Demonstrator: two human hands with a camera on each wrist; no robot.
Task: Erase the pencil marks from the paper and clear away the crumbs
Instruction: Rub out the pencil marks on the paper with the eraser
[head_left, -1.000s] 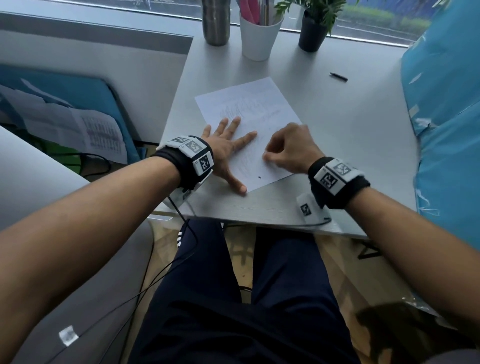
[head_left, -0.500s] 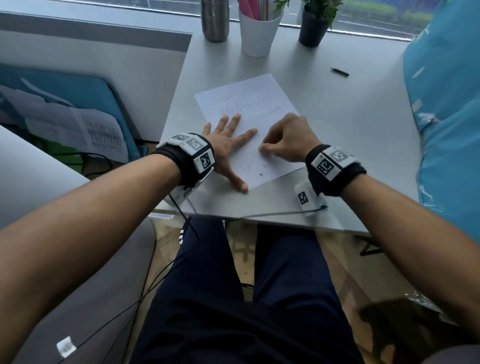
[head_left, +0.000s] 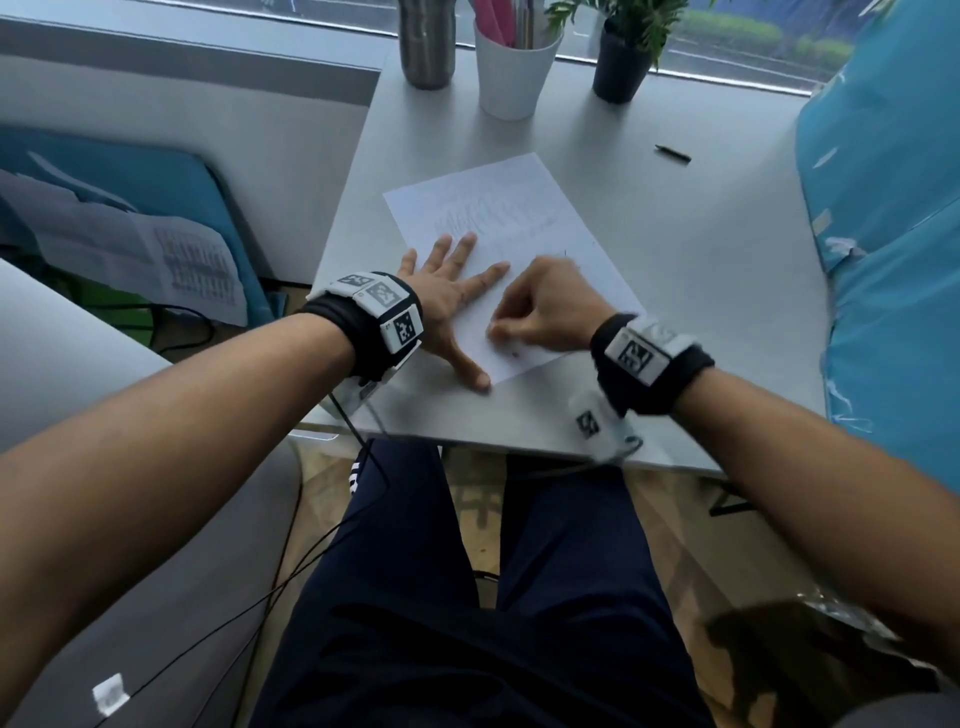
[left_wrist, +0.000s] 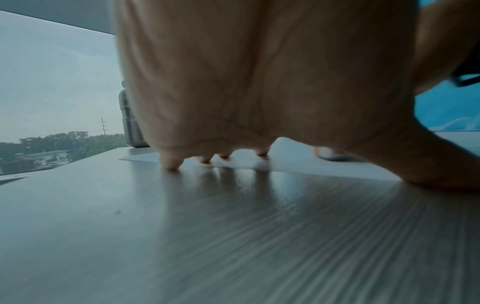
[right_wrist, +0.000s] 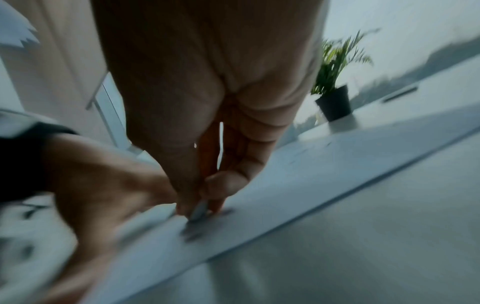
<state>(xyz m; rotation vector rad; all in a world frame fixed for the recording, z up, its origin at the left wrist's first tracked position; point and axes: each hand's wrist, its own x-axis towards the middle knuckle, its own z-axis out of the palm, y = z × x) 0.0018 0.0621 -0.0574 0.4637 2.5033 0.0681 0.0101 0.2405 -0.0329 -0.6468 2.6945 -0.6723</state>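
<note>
Grip: a small grey eraser (right_wrist: 198, 211) is pinched by the right hand (head_left: 545, 306); the left hand (head_left: 447, 301) is spread flat on the paper (head_left: 519, 218).
Change: the eraser has been pulled back to the paper's near part.
Meaning: rubbing is likely going on; pencil marks (head_left: 488, 218) higher up are left.

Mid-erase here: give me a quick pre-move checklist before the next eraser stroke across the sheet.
1. Paper pinned: ok, left hand lies flat with fingers spread on its near-left part.
2. Eraser gripped: ok, right hand pinches a small grey piece against the sheet.
3. Marks remaining: not ok, faint pencil scribbles show beyond the fingers.
4. Crumbs cleared: not ok, a dark speck lies near the paper's near edge.
5. Paper flat, no creases: cannot tell.
6. Pen out of the way: ok.
</note>
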